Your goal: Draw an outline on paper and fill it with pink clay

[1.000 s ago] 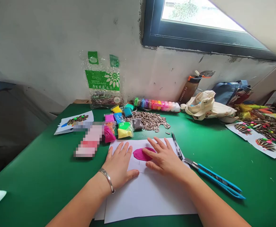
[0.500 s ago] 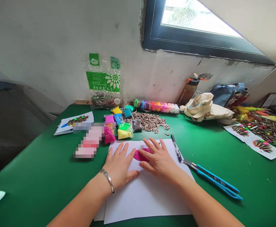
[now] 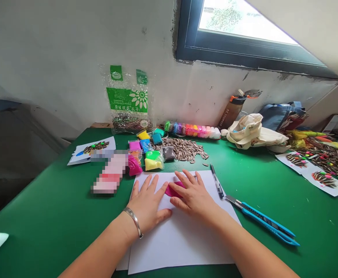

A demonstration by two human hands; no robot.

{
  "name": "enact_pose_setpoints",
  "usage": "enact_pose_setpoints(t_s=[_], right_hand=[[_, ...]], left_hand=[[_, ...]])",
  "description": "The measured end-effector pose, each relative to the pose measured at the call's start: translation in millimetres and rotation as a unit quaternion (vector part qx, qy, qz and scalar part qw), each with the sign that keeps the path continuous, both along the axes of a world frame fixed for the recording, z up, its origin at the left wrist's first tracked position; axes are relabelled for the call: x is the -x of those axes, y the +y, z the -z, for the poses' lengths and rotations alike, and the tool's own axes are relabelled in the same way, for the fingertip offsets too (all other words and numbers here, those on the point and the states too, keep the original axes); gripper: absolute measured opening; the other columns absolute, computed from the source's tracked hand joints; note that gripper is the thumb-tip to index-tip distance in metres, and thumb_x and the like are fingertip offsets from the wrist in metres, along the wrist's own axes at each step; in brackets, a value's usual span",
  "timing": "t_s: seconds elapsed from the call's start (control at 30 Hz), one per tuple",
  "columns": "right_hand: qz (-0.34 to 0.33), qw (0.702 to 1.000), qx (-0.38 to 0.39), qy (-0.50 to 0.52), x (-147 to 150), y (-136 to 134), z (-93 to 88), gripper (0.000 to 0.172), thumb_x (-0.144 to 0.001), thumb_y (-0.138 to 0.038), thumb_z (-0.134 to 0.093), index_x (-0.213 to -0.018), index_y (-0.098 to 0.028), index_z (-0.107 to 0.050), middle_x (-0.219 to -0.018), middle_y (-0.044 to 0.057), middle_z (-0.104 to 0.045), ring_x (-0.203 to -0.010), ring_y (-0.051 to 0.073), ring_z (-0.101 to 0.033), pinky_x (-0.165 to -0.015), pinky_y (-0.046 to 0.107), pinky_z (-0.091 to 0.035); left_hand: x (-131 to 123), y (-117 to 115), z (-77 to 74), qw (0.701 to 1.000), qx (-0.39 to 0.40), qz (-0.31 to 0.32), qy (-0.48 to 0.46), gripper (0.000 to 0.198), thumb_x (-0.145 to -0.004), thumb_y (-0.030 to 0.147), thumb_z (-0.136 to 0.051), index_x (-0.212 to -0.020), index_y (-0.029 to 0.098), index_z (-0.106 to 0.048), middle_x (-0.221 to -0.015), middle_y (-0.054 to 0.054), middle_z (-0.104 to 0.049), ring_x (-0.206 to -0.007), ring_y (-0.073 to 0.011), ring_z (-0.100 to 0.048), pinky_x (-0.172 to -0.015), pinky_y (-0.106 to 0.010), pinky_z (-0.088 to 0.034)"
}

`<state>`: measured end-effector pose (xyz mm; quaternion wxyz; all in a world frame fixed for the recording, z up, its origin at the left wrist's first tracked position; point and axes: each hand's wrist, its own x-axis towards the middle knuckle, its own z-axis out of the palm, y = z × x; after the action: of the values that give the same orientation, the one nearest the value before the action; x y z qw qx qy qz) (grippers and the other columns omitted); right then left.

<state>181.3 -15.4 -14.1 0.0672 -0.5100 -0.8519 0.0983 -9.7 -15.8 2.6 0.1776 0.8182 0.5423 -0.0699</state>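
So, toward the near edge of the table [image 3: 55, 216], my left grip [image 3: 147, 206] lay released, palm down and fingers spread on the white paper [image 3: 180, 239], grasping nothing. Beyond it, toward the far edge, sat the clay packets [image 3: 153, 160] and a pile of sunflower seeds [image 3: 183, 148]. The pink clay [image 3: 171, 190] lay on the far part of the paper between my two grips, just right of my left fingertips and partly under the fingers of my right grip [image 3: 193, 197]. Its long axis ran roughly side to side, in line with the table's near edge. My right grip was released too, flat, its fingers pressed onto the clay's right end, so it was the nearer one. I could not tell whether the left touched the clay or stopped just short. Right of the paper lay a pen [image 3: 216, 181], then a blue utility knife [image 3: 265, 224] nearer the right edge.
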Motion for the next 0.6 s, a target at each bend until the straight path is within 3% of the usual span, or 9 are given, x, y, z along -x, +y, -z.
enact_pose_setpoints(t_s=[0.17,0.37,0.6], right_hand=[[0.02,1.0,0.008,0.009,-7.3,1.9,-0.9,0.048,-0.09,-0.051,-0.04,-0.133,-0.033,-0.047,-0.148,0.008,-0.033,-0.136,0.035,-0.023,-0.105,0.064,-0.016],[0.087,0.996,0.012,0.016,-39.0,4.9,0.9,0.045,-0.093,-0.051,-0.033,-0.129,-0.033,-0.052,-0.146,0.006,-0.037,-0.136,0.033,-0.025,-0.105,0.063,-0.019],[0.059,0.998,0.033,-0.004,-41.4,1.7,-1.6,0.044,-0.093,-0.053,-0.031,-0.126,-0.037,-0.054,-0.144,0.005,-0.04,-0.136,0.034,-0.024,-0.104,0.066,-0.016]], left_hand=[[-0.1,0.0,2.4,1.0,-0.005,-0.001,0.0,0.074,-0.078,0.056,-0.052,-0.143,0.03,-0.028,-0.152,-0.013,-0.019,-0.14,-0.0341,-0.008,-0.107,-0.062,-0.007],[-1.4,-0.7,1.6,1.0,-0.008,0.001,0.0,0.075,-0.078,0.059,-0.051,-0.143,0.033,-0.025,-0.153,-0.013,-0.016,-0.14,-0.0337,-0.006,-0.107,-0.063,-0.005],[-2.5,-0.8,3.7,1.0,-0.011,-0.003,0.001,0.074,-0.077,0.058,-0.052,-0.143,0.034,-0.026,-0.153,-0.013,-0.017,-0.14,-0.0336,-0.006,-0.107,-0.062,-0.005]])
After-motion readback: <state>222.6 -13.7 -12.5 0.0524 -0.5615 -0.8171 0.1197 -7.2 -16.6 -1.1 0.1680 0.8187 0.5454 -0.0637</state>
